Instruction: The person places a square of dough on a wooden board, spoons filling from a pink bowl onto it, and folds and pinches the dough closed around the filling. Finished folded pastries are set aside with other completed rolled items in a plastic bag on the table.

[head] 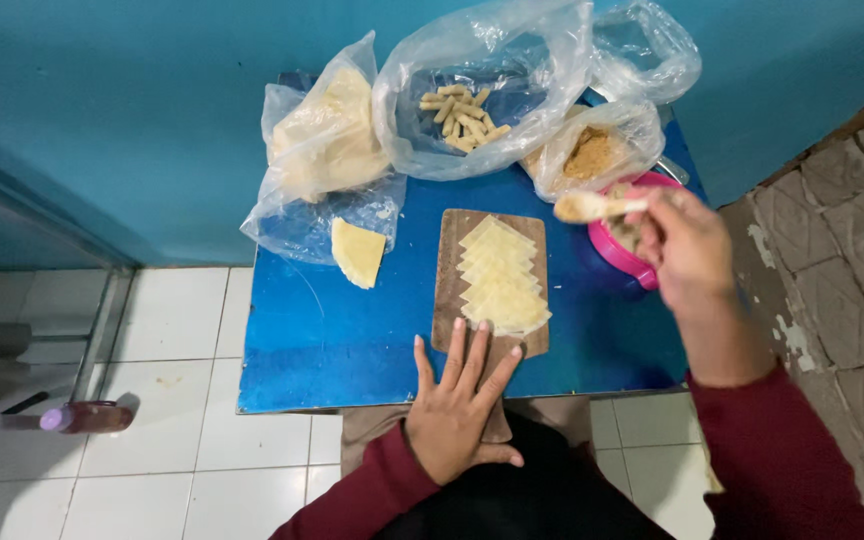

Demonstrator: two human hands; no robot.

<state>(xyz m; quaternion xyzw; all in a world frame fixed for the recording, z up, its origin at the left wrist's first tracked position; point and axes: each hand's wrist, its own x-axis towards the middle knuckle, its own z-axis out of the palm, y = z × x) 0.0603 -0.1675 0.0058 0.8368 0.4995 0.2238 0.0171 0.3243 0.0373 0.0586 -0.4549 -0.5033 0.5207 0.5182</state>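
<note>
**Steadying board, lifting spoon**

Pressing flat, fingers spread, the left hand (459, 405) is pinning the wooden board (449, 262) at six o'clock. Pastry squares (500, 277) are lying overlapped on it. At two o'clock, the right hand (690, 245) is pinching a loaded spoon (592, 206) above the pink bowl (612, 256).

bare blue table (322, 340) left of wooden board (452, 260); plastic bags (472, 90) crowd the back.

Four plastic bags (327, 140) (all clear), one wooden board (449, 290), one pink bowl (617, 262).
</note>
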